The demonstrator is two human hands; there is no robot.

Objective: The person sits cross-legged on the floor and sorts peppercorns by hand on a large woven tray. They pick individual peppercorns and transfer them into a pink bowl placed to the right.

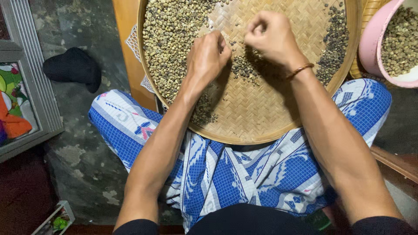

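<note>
We observe both hands working over a round woven tray (pixel 261 126) resting on the person's lap. The left hand (pixel 208 56) has its fingers curled shut just above the pale beans (pixel 170 39) heaped on the tray's left side; whether it holds any we cannot tell. The right hand (pixel 270 37), fingers pinched together, hovers over a small cluster of darker beans (pixel 246 65) near the centre. A further dark row (pixel 333 43) lies along the right rim. We judge the tray unsupported: a knee shift could tilt it, mixing the sorted piles or spilling them onto the floor (pixel 82 161). The pink bowl (pixel 374 39) sits close by.
</note>
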